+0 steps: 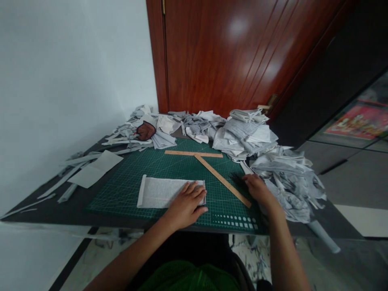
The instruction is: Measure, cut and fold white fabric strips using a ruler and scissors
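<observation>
Flat on the green mat (121,178), the grey cloth (160,192) is covered at one end by the left hand (188,204), fingers unclenched. A dark, blurred object (238,180) is met by the right hand (256,188); whether it's gripped can't be told. Beyond, two rulers (224,180) are laid touching, backed by heaped scraps (245,135).

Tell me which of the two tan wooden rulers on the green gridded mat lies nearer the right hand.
The slanting tan wooden ruler, its lower end near the right hand; the crosswise tan wooden ruler lies farther up the green mat.
</observation>
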`<state>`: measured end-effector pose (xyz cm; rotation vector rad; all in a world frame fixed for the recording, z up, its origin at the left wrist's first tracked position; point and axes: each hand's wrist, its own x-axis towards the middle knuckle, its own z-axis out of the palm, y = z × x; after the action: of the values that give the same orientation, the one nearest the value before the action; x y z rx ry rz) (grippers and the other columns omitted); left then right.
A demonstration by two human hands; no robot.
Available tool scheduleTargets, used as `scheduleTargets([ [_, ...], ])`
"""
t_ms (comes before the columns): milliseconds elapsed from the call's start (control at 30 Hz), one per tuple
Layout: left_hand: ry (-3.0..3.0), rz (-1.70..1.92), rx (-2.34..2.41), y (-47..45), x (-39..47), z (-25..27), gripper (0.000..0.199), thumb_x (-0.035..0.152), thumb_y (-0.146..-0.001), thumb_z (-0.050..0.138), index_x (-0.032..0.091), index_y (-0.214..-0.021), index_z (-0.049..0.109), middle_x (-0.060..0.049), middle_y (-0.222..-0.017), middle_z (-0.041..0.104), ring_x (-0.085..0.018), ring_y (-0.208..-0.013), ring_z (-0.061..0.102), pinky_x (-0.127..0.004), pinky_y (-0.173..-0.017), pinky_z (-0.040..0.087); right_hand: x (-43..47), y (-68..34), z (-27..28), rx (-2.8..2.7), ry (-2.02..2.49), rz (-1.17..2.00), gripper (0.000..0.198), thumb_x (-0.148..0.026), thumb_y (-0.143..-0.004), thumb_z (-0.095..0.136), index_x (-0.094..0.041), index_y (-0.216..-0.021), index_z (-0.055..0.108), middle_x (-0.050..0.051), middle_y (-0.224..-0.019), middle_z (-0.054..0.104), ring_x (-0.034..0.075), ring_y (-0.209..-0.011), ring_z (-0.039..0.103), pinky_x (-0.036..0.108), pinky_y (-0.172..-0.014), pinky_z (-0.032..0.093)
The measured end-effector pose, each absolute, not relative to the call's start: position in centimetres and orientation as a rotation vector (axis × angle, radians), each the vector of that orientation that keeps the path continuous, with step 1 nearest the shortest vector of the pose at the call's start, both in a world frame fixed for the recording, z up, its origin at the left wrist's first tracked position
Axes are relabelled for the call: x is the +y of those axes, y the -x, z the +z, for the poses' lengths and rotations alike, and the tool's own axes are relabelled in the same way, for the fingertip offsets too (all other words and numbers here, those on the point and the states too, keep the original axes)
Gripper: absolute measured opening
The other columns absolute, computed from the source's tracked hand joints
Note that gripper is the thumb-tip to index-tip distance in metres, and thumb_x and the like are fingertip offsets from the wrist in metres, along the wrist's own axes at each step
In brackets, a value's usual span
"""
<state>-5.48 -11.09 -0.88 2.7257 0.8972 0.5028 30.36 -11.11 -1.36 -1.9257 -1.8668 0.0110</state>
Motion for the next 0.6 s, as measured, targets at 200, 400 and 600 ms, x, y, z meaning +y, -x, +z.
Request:
scheduleTargets([
  [200, -2.709, 0.456, 0.904, 5.6, -11.1, -0.5, 0.057, 0.043, -0.098, 0.066, 0.023, -0.149, 0.051, -0.010, -0.157, 0.053, -0.035, -0.154, 0.036, -0.059, -0.128, 0.028, -10.6, -30.5, -0.9, -1.839, 1.881, -0.115, 0.042, -0.014, -0.097, 0.041, -0.012, -0.132, 0.064, 0.022, -0.129, 0.067, 0.031, -0.119, 0.064, 0.045, -0.101, 0.052],
  [400, -2.731, 0.407, 0.893, 5.7, -11.0, -0.7, 0.056, 0.044, -0.100, 0.062, 0.021, -0.150, 0.049, -0.009, -0.159, 0.050, -0.034, -0.156, 0.032, -0.057, -0.129, 0.024, -21.0, -30.7, -2.4, -1.932, 2.178, -0.402, 0.041, -0.014, -0.098, 0.042, -0.017, -0.131, 0.065, 0.018, -0.119, 0.072, 0.035, -0.102, 0.069, 0.049, -0.086, 0.056],
  [600, -2.774, 0.424, 0.912, 5.2, -11.1, -0.8, 0.054, 0.043, -0.100, 0.061, 0.018, -0.147, 0.051, -0.012, -0.154, 0.054, -0.036, -0.152, 0.037, -0.055, -0.126, 0.028, -24.8, -29.9, -3.0, -1.997, 2.278, -0.411, 0.049, -0.011, -0.097, 0.039, -0.018, -0.142, 0.058, 0.020, -0.136, 0.068, 0.034, -0.103, 0.074, 0.048, -0.082, 0.059],
])
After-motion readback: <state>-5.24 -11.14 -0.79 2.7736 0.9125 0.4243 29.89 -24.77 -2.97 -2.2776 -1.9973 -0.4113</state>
